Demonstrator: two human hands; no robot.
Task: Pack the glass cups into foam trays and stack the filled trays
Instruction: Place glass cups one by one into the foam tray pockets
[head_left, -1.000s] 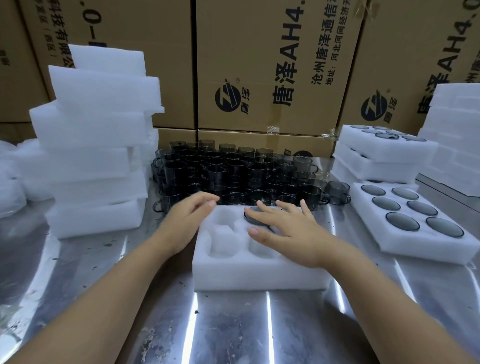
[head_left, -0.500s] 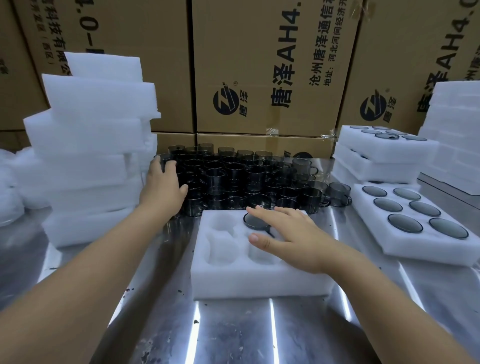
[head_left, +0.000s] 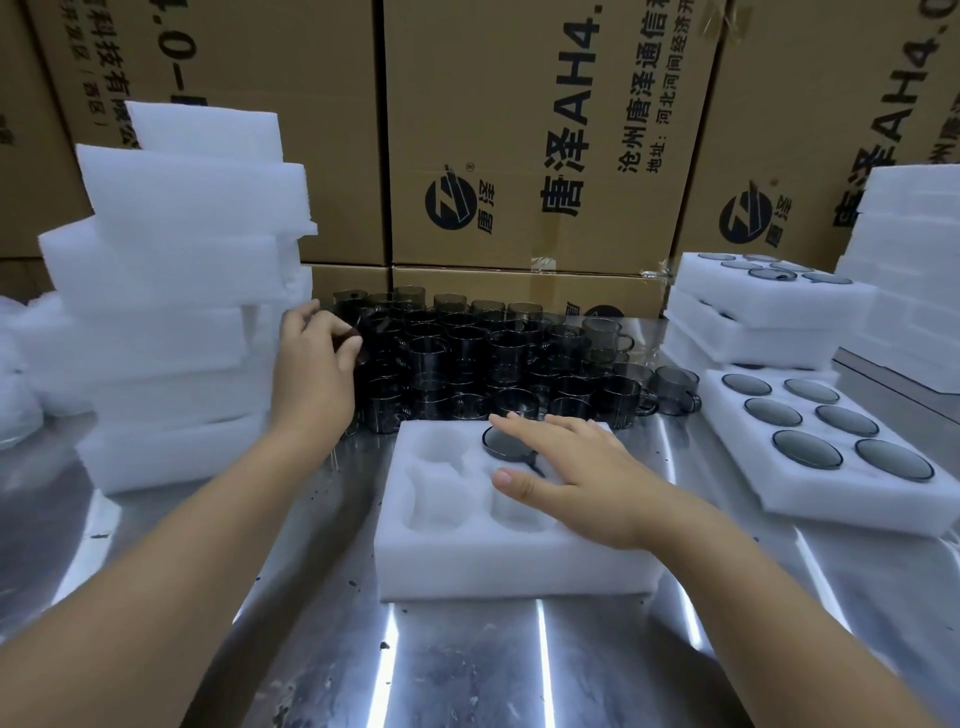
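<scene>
Far over the metal table (head_left: 467, 665), the left hand (head_left: 317, 364) stretched into the left edge of the group of dark glass cups (head_left: 493, 358). Fingers and thumb curled there round one cup (head_left: 347, 340), a bit of dark glass visible between them; not possible to tell whether lifted or standing. In the middle of the table, a white foam tray (head_left: 467, 561) with open pockets. Flat on its right part, the right hand (head_left: 576, 478), fingers straight and close together, holding nothing. Partly under these fingers (head_left: 511, 420), a seated cup (head_left: 501, 446) in a far pocket of the tray, only its round dark top showing. Just to the right, a filled tray (head_left: 836, 491) with six cups sunk in the foam, and behind it a stack of filled trays (head_left: 753, 306). To the left, near the left hand, a tall uneven pile of foam blocks (head_left: 171, 322). Behind everything, brown cardboard boxes (head_left: 545, 130) with black printed characters.
</scene>
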